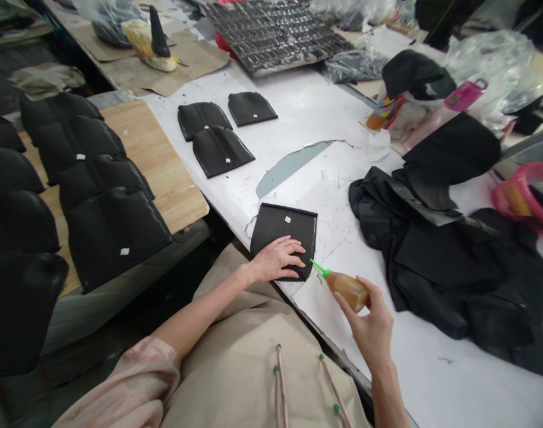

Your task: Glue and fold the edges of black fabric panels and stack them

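A black flat piece [271, 229] with a small white tag lies at the near edge of the white-covered table. My left hand [278, 260] rests on it, palm down, fingers spread. In my right hand [370, 321] is a tilted bottle [348, 290] of amber liquid with a green nozzle. The nozzle tip is at the right edge of the black piece, where a thin whitish line shows along the upper part. Whether the tip touches the piece is too small to tell.
Three similar black pieces [222, 150] lie farther back. More overlap on a wooden board [177, 190] at left. Black fabric [432, 261], a pink basket [516, 205] and a pink bottle [450, 110] are at right. A dark textured sheet [275, 32] stands behind.
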`<state>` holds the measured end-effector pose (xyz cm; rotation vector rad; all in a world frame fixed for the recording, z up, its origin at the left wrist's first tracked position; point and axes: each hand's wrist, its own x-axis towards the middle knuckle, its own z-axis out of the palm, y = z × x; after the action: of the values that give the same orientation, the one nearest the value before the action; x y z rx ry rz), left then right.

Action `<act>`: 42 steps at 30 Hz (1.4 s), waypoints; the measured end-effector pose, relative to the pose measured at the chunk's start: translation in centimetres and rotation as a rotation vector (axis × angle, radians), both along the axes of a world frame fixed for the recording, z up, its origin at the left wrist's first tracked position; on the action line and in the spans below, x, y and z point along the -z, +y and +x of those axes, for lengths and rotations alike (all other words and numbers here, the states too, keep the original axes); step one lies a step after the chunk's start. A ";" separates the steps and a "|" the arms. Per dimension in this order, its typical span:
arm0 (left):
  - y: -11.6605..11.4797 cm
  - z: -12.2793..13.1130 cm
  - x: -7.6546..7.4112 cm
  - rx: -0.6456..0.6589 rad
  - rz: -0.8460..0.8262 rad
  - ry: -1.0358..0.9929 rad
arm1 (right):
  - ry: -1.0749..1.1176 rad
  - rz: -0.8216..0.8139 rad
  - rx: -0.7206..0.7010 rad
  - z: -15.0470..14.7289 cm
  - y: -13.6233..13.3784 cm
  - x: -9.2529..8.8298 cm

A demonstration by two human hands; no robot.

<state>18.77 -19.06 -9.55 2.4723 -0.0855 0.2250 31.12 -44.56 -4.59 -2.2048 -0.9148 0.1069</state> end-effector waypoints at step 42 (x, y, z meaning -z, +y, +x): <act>-0.3 -0.3 0.5 -0.098 0.017 -0.043 | 0.553 0.041 0.003 1.7 -2.3 1.9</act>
<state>18.45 -19.35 -10.01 2.4917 0.0153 0.3208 32.84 -46.91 -6.52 -1.9802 -0.5926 0.6539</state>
